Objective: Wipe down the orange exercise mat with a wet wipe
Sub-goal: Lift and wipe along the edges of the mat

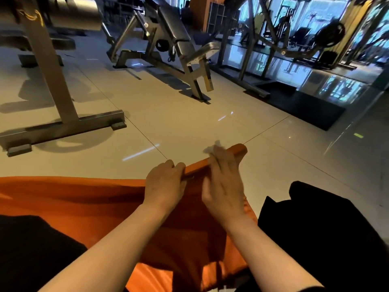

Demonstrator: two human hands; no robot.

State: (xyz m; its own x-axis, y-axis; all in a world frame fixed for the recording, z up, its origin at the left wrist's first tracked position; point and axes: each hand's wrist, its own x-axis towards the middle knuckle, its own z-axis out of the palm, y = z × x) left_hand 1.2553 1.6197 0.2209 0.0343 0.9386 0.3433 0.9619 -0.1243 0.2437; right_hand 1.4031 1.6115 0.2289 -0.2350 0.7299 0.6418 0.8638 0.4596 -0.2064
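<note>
A person's left hand curls its fingers over the raised far edge of the orange exercise mat while the right hand, fingers apparently clamping a blurred wet wipe, rubs that edge; unwiped mat comes next.

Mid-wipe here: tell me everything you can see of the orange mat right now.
The orange mat looks smooth and pliable, with a slight sheen and soft folds. It lies on the pale tiled floor, spread leftward and toward the camera, its far edge raised. The left hand grips that raised edge; the right hand presses a white wet wipe against the edge near its far corner. Dark clothing overlaps the mat at lower left. No dirt or wet streaks can be made out.
</note>
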